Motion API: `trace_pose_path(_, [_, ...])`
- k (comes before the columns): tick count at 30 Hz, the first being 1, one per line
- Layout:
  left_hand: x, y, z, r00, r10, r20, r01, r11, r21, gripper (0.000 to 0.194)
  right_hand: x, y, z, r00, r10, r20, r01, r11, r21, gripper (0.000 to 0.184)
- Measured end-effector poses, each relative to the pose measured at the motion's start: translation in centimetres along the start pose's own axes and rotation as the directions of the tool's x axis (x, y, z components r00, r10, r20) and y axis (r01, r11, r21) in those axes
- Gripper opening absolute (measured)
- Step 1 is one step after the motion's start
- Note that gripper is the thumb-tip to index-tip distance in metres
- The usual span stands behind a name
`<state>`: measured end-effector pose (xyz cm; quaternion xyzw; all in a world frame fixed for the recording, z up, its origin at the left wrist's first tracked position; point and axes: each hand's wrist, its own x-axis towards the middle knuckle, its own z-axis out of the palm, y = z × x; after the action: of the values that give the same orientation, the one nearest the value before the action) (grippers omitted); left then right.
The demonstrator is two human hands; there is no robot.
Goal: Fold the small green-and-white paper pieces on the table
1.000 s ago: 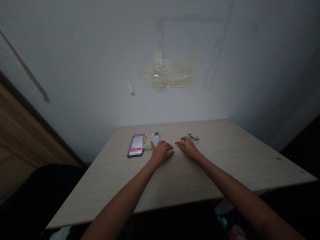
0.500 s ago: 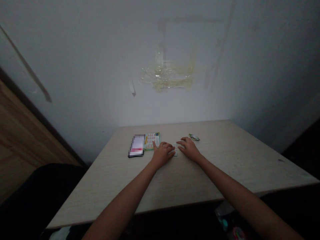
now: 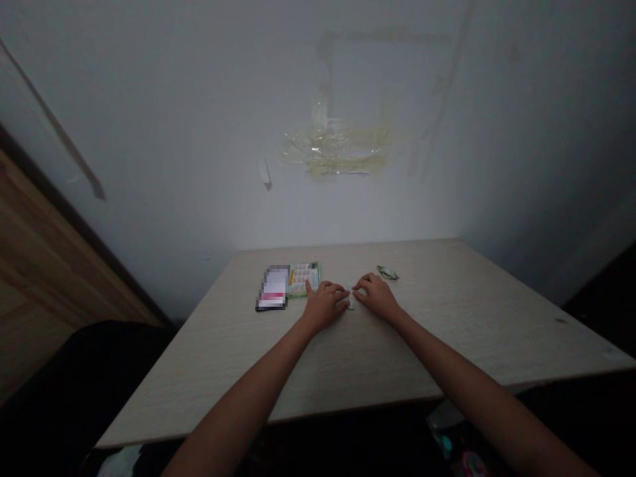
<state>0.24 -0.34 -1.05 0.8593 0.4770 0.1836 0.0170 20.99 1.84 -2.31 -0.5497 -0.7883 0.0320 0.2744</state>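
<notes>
A small pale printed sheet [image 3: 351,301] lies on the table between my two hands, partly covered by fingertips. My left hand [image 3: 325,307] holds its left edge, thumb and forefinger bent onto it while the outer fingers are spread. From the right, my right hand [image 3: 376,295] pinches at the sheet's upper part, its fingertips close together. Left of the hands lies an open colourful leaflet [image 3: 304,277] with rows of small pictures. Beside it is a dark-edged phone [image 3: 272,289], its screen blurred by pixels. A small crumpled wrapper [image 3: 387,272] lies beyond my right hand.
The light wooden table [image 3: 209,371] meets a grey wall [image 3: 199,132] with peeling tape [image 3: 338,152] on it. A dark, rounded shape [image 3: 99,371] stands left of the table. Below the front edge, a few colourful items [image 3: 472,460] show dimly.
My right hand has shifted slightly left and its fingertips have closed together on the sheet. My left hand stays nearly in place. The view has moved a little.
</notes>
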Motion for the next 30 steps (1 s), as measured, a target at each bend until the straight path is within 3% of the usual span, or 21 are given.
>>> trace_pose_path(16, [-0.14,0.03,-0.19,1.000,0.013,0.020,-0.013,1.000,0.013,0.032,0.00,0.42,-0.09,0.999,-0.033,0.038,0.033,0.999,0.014,0.024])
trace_pose_path(30, [-0.13,-0.05,-0.13,0.999,-0.009,0.033,0.008,0.999,0.031,0.032,-0.60,0.56,-0.62,0.990,-0.091,0.106,0.087,0.995,0.041,0.042])
